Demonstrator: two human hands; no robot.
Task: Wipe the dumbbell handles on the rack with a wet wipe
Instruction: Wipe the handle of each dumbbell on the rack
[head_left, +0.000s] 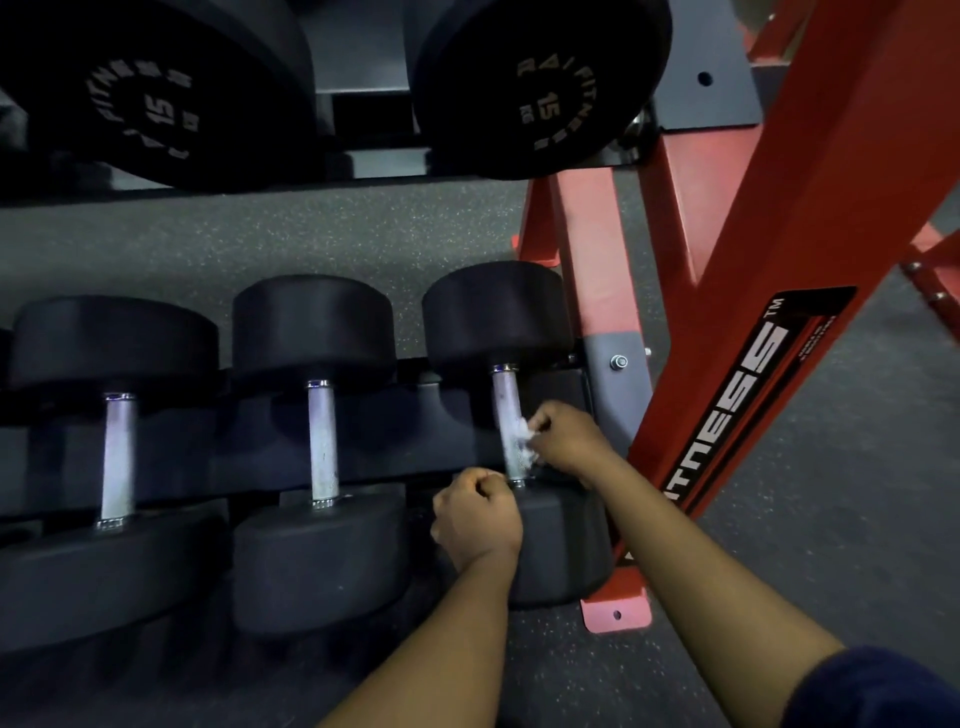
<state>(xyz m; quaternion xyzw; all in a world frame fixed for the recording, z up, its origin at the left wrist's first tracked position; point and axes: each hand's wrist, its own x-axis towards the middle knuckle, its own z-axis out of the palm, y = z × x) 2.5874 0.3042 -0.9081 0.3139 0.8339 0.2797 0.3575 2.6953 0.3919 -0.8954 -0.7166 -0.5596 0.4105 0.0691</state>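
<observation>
On the lower tier of the red rack (779, 260), the right hand (569, 439) pinches a crumpled white wet wipe (522, 441) in curled fingers and presses it against the right side of the rightmost dumbbell handle (506, 400), on its nearer half; the left hand (478, 514) is balled into a fist just beside that handle's near end, with nothing visible in it. Further left lie the middle dumbbell handle (322, 436) and the left dumbbell handle (118, 457), neither touched; 15 kg dumbbells (540, 88) sit on the tier above.
</observation>
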